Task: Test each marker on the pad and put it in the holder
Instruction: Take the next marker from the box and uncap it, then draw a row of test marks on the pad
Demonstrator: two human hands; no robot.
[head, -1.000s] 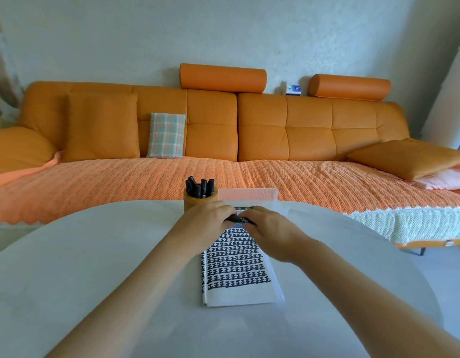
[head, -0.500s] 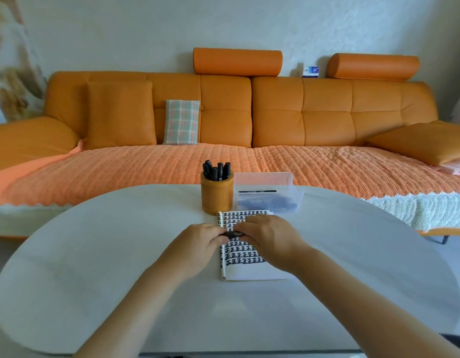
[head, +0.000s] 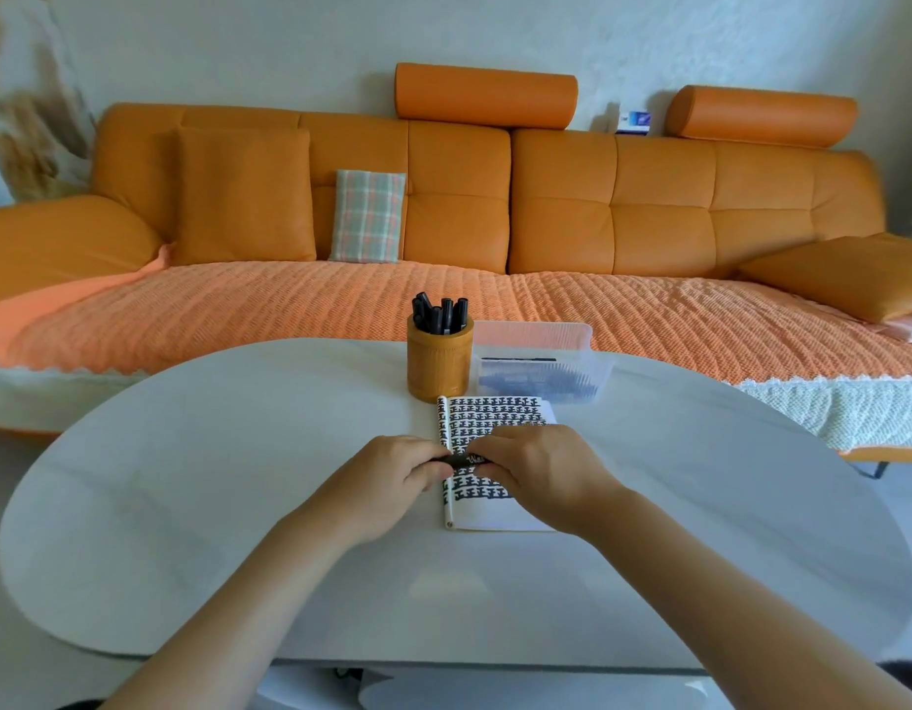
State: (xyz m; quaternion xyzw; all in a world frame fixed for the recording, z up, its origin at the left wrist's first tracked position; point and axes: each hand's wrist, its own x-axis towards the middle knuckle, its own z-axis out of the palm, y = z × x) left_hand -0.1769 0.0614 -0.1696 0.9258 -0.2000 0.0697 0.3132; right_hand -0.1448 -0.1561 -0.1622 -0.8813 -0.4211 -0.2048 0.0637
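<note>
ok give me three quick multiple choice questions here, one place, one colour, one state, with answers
1. Where does the clear plastic box stand relative to the round wooden marker holder?
A) on its left B) on top of it C) on its right
2. What colour are the marks on the white paper pad?
A) black B) red C) green
3. How is the black marker over the pad?
A) lying loose B) gripped by left hand and right hand C) standing in the holder

Answers: 1 C, the box sits just right of the holder; 2 A, rows of black marks cover the page; 3 B, each hand's fingers curl round one end.
</note>
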